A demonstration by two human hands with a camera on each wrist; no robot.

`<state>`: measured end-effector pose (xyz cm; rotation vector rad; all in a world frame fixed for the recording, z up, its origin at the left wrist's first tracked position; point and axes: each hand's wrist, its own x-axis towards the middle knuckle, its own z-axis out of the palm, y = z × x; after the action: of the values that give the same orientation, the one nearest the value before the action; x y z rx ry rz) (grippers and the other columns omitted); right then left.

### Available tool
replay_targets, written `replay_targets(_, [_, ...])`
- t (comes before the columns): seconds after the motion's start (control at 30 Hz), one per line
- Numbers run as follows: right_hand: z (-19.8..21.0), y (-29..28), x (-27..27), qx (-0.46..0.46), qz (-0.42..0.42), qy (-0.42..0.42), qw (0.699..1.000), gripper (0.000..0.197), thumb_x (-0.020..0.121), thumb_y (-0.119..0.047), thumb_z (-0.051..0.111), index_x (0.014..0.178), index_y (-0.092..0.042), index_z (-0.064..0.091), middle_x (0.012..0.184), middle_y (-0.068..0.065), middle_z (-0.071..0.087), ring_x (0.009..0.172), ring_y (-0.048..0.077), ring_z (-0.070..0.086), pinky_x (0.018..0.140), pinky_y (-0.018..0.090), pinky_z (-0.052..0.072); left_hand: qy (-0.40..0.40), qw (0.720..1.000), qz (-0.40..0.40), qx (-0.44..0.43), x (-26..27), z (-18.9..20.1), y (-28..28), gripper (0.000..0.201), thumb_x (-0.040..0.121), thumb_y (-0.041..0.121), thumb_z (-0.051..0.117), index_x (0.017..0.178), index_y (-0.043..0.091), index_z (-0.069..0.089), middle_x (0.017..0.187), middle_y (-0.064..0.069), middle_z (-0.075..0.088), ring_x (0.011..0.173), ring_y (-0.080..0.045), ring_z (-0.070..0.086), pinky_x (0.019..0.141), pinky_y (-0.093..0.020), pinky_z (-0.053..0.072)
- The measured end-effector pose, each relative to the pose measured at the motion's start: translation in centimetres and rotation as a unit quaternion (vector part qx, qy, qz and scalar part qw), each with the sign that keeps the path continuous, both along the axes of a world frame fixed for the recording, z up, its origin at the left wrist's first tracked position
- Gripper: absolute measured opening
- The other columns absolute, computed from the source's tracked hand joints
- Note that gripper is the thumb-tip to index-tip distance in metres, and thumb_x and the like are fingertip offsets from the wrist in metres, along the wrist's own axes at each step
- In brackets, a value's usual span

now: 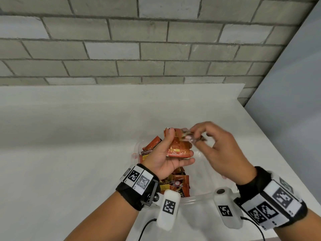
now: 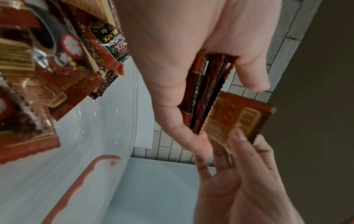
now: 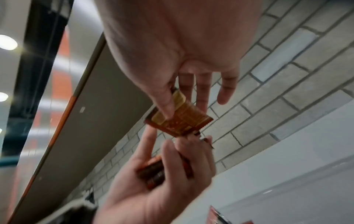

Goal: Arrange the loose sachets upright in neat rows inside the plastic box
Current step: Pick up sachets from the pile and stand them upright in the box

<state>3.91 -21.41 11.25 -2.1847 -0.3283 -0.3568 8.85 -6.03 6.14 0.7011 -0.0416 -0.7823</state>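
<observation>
Head view has your left hand (image 1: pixel 166 158) gripping a stack of glossy red sachets (image 1: pixel 178 148) above the clear plastic box (image 1: pixel 198 197) of crinkly loose ones, while your right hand (image 1: pixel 217 150) pinches one blurry sachet (image 1: pixel 189 136).

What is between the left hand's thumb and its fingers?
In the left wrist view, the left hand grips a stack of sachets edge-on between thumb and fingers.

Red-brown sachets (image 1: pixel 178 148) stacked above the clear plastic box (image 1: pixel 139 146); others (image 1: pixel 175 184) jumbled inside.
</observation>
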Motion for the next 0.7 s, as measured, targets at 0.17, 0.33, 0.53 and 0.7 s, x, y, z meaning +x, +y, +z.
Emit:
replay_targets(0.17, [-1.0, -0.5, -0.3, -0.079, 0.047, 0.035, 0.995, 0.019, 0.082, -0.041, 0.062, 0.093, -0.027, 0.069, 0.126, -0.017, 0.057, 0.123, -0.001, 0.048, 0.104, 0.028, 0.036, -0.007, 1.0, 0.028, -0.004, 0.0, 0.3, 0.4, 0.032, 0.07, 0.007, 0.055, 0.101, 0.001, 0.06, 0.082, -0.012, 0.066, 0.074, -0.02, 0.066, 0.068, -0.035, 0.058])
replay_targets(0.33, [-0.1, -0.4, 0.3, -0.024, -0.077, 0.079, 0.994, 0.032, 0.085, -0.029, 0.068, 0.114, -0.034, 0.054, 0.11, -0.016, 0.054, 0.097, 0.002, 0.057, 0.077, 0.016, 0.047, -0.024, 1.0, 0.014, 0.004, -0.1, 0.4, 0.5, 0.034, 0.069, -0.003, 0.05, 0.1, 0.001, 0.063, 0.086, -0.014, 0.07, 0.077, -0.025, 0.07, 0.067, -0.039, 0.059])
replay_targets(0.53, [0.2, -0.5, 1.4, 0.093, -0.076, 0.167, 0.979, 0.04, 0.086, -0.014, 0.068, 0.12, -0.031, 0.055, 0.093, 0.008, 0.061, 0.08, 0.025, 0.066, 0.074, 0.041, 0.057, -0.06, 0.998, 0.002, 0.005, -0.6, 0.6, 0.2, 0.033, 0.073, -0.006, 0.057, 0.09, 0.013, 0.077, 0.095, -0.015, 0.071, 0.087, -0.028, 0.07, 0.073, -0.042, 0.059])
replay_targets(0.7, [0.6, -0.6, 1.5, 0.071, -0.071, 0.167, 0.981, 0.035, 0.089, -0.017, 0.064, 0.121, -0.029, 0.057, 0.098, 0.004, 0.061, 0.079, 0.02, 0.067, 0.073, 0.039, 0.058, -0.093, 0.994, -0.002, 0.052, -0.7, 0.7, 0.0, 0.043, 0.079, -0.023, 0.051, 0.099, 0.011, 0.069, 0.096, -0.016, 0.069, 0.088, -0.029, 0.068, 0.079, -0.043, 0.058])
